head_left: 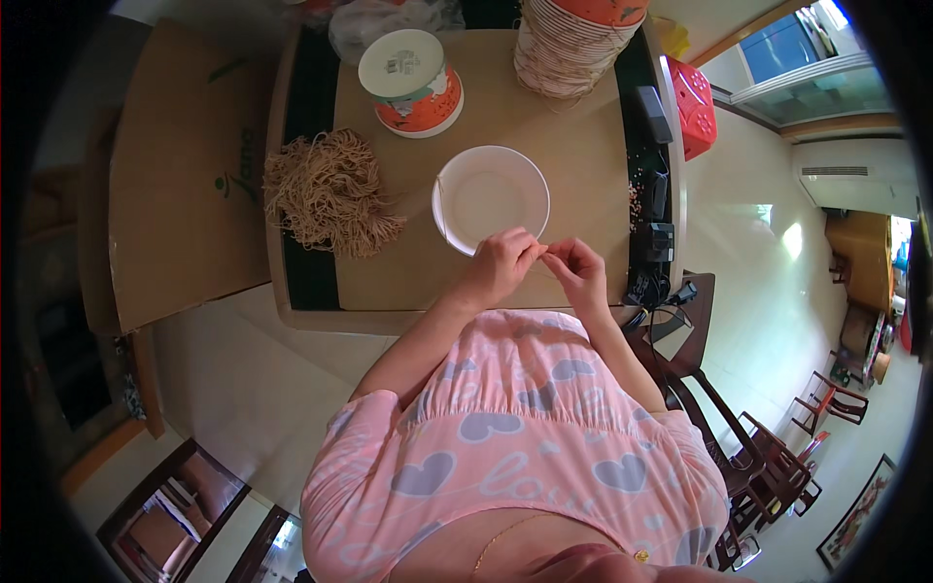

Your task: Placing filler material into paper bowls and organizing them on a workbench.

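A white paper bucket (pixel 533 185) stands mouth up on the table in front of me. A thin tan cord (pixel 442 182) runs over its left rim. At the near right rim, my left hand (pixel 505 264) and my right hand (pixel 578 270) meet fingertip to fingertip, both closed in a pinch. A fine strand shows between and below the fingers, apparently the cord; its exact path is hidden by them. To the left lies a tangled heap of tan cords (pixel 328 194).
An upside-down orange-patterned bucket (pixel 423 109) stands at the far left, beside a clear plastic bag (pixel 389 24). A tall stack of buckets (pixel 573 53) with cords is at the far right. Black adapters (pixel 659 243) line the right edge. A large cardboard box (pixel 185 175) stands left.
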`<state>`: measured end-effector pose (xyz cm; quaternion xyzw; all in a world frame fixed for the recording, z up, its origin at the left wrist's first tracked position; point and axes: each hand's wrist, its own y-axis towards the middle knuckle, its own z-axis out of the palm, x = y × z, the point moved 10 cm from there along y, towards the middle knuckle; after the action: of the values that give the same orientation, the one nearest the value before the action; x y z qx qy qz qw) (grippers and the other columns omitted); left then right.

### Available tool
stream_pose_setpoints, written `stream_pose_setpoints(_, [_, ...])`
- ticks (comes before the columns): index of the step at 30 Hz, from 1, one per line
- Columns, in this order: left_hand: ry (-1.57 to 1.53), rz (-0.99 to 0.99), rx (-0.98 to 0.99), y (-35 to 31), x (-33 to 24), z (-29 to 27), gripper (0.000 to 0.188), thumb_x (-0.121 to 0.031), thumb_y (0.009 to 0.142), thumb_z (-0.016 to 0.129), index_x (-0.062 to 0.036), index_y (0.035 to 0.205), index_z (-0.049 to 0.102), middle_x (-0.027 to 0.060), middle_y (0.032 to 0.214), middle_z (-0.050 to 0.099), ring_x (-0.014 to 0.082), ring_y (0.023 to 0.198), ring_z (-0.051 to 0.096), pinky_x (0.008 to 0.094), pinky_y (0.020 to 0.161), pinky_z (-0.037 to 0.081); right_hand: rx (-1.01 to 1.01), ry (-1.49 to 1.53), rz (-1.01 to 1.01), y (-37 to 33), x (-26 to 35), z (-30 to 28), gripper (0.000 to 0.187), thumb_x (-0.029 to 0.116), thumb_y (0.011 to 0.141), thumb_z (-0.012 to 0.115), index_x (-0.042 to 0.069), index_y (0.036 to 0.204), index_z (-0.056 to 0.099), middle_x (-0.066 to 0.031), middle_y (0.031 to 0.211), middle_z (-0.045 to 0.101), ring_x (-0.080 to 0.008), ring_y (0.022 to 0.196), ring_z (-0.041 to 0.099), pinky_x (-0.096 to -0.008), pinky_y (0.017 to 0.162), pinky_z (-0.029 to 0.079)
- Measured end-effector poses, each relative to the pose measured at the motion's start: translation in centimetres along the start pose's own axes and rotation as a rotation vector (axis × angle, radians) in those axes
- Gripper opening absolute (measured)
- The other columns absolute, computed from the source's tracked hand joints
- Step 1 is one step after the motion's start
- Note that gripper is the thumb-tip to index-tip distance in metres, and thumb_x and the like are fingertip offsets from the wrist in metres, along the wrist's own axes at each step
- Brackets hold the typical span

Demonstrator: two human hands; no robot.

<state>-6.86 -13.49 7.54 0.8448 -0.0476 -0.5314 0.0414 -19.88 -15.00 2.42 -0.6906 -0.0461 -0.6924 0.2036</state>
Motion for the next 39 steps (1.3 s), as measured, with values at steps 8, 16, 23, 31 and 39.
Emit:
stream_pose_setpoints(8, [-0.012,-0.074,-0.044,0.5,1.8,0.0,0.009,-0.010,0.085,0.060,-0.0019,0.082,0.057,0.0138,0.080,0.058,0.0331,0.073,0.059,0.0405,0.063,0.047,-0.118,-0.036,0.056,1.2,-2.5,-0.9,0.008,0.007,0.084,0.067,0.001,0.086,0.062,0.0063,0.066,0.054,-0.0001,0.056,0.041,-0.0166,0.049,0.030])
stream_pose_setpoints(16, [0.128,-0.089,-0.067,1.2,3.9,-0.1,0.009,-0.005,0.079,0.063,-0.0049,0.087,0.066,0.0093,0.084,0.060,0.0278,0.079,0.062,0.0378,0.069,0.051,-0.120,0.032,0.185,2.5,-6.2,-1.5,0.008,0.007,0.086,0.067,0.001,0.088,0.061,0.0060,0.072,0.056,0.0000,0.060,0.044,-0.0160,0.051,0.033])
stream_pose_setpoints(23, [0.177,-0.092,-0.012,1.4,3.7,0.5,0.011,-0.005,0.077,0.063,-0.0065,0.087,0.068,0.0083,0.084,0.060,0.0261,0.081,0.061,0.0374,0.072,0.050,-0.107,0.023,0.173,2.8,-6.2,-1.2,0.008,0.009,0.087,0.065,0.003,0.090,0.062,0.0068,0.071,0.055,0.0003,0.057,0.042,-0.0160,0.048,0.030])
stream_pose_setpoints(31, [0.236,-0.032,-0.016,1.7,3.0,0.7,0.006,-0.008,0.078,0.063,-0.0071,0.083,0.067,0.0077,0.081,0.060,0.0259,0.082,0.060,0.0378,0.072,0.050,-0.104,0.029,0.147,3.1,-6.0,-1.1,0.009,0.009,0.087,0.066,0.001,0.089,0.062,0.0060,0.073,0.057,-0.0001,0.060,0.045,-0.0161,0.052,0.035])
stream_pose_setpoints(39, [0.031,-0.210,-0.030,2.0,5.0,0.9,0.005,-0.008,0.082,0.059,-0.0043,0.085,0.057,0.0107,0.078,0.061,0.0292,0.074,0.061,0.0395,0.066,0.050,0.168,-0.086,0.068,0.2,-0.2,2.0,0.016,0.000,0.089,0.055,0.001,0.104,0.052,-0.0066,0.090,0.061,-0.0133,0.078,0.062,-0.0258,0.067,0.051])
